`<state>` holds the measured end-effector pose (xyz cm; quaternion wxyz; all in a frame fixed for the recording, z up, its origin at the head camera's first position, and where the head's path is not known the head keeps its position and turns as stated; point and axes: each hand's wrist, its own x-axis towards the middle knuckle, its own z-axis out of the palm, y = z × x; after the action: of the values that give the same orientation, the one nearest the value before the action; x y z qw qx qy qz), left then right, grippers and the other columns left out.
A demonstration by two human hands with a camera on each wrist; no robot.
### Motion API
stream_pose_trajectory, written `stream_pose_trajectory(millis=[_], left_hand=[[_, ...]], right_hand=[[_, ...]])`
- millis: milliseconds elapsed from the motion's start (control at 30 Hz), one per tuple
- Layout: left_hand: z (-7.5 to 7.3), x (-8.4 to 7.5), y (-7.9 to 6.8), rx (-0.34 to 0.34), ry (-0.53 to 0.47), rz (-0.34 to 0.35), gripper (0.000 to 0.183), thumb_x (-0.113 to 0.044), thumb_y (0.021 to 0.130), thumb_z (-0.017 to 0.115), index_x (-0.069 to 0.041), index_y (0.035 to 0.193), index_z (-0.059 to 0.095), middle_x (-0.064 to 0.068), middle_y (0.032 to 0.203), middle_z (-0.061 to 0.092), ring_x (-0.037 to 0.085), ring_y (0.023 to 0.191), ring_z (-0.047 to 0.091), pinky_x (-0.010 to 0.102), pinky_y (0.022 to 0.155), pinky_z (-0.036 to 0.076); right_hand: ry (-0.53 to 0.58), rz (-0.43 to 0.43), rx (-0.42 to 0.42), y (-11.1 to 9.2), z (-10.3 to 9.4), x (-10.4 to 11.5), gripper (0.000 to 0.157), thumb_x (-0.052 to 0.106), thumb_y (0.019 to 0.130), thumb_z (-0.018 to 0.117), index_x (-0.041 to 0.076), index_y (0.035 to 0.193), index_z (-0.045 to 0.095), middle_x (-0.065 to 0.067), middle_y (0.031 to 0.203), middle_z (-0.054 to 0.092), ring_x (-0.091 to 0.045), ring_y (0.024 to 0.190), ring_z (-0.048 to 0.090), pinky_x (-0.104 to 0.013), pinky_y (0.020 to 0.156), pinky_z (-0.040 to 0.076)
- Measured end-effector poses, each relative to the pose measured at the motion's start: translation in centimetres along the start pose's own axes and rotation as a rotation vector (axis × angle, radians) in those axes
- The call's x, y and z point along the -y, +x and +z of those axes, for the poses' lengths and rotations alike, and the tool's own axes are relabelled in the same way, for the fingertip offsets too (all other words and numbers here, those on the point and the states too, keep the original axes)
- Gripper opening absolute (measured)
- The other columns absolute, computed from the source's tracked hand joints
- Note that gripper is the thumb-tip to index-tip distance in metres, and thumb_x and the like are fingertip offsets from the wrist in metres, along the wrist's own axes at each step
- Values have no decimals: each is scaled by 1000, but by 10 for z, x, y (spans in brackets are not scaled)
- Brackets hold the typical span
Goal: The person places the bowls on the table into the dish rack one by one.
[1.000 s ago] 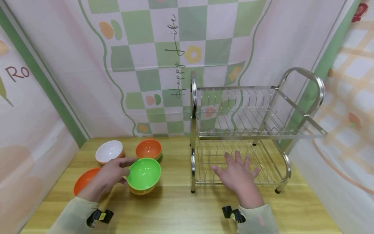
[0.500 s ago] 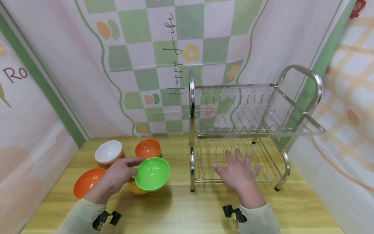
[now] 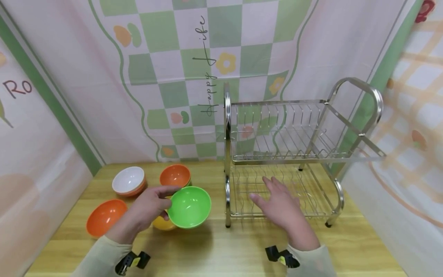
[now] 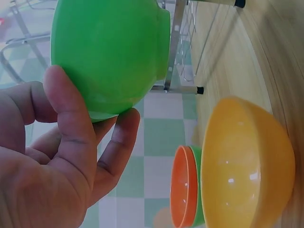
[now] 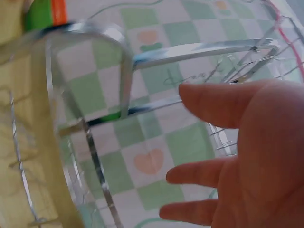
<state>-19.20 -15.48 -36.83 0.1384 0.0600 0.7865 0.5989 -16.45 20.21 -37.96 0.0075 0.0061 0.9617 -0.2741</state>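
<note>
My left hand (image 3: 150,207) pinches a green bowl (image 3: 191,207) at its left rim, thumb outside and fingers behind. The left wrist view shows this green bowl (image 4: 107,52) raised off the table, its foot ring facing the wood. A yellow bowl (image 3: 162,223) sits on the table below it, partly hidden by the green one in the head view. My right hand (image 3: 282,207), fingers spread and holding nothing, hovers in front of the lower tier of a two-tier metal dish rack (image 3: 226,154). In the right wrist view the right hand (image 5: 266,156) has straight fingers beside the rack's bars.
An orange bowl (image 3: 106,218) lies left of my left forearm. Behind it stands a white-lined bowl (image 3: 129,180) with an orange outside. Farther right, an orange bowl (image 3: 175,175) is nested in a green one. A patterned curtain (image 3: 183,88) closes off the back of the wooden table (image 3: 214,254).
My left hand has lifted the green bowl off the yellow bowl and carried it right, toward the rack. The right hand has turned slightly, staying by the lower tier.
</note>
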Motion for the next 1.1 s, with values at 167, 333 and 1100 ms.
stream_pose_trajectory(millis=[167, 333, 1100], left_hand=[[6, -4, 0, 15, -14, -3, 60, 13, 78, 51, 3, 136, 57, 18, 134, 58, 27, 75, 59, 35, 52, 54], [12, -7, 2, 18, -30, 1, 60, 13, 77, 52, 3, 136, 58, 19, 133, 59, 26, 74, 59, 33, 52, 54], [32, -9, 7, 47, -55, 57, 56, 11, 78, 54, 4, 133, 60, 18, 125, 63, 24, 70, 62, 33, 53, 56]], right_hand=[[210, -53, 61, -7, -11, 5, 95, 72, 89, 50, 14, 160, 22, -23, 160, 19, -53, 139, 23, -74, 105, 22], [357, -60, 92, -15, -21, 5, 93, 64, 86, 65, 22, 159, 26, -17, 159, 26, -45, 137, 36, -65, 100, 41], [1114, -118, 402, -17, -3, -4, 80, 3, 90, 69, 8, 157, 26, -21, 159, 22, -48, 134, 37, -49, 99, 49]])
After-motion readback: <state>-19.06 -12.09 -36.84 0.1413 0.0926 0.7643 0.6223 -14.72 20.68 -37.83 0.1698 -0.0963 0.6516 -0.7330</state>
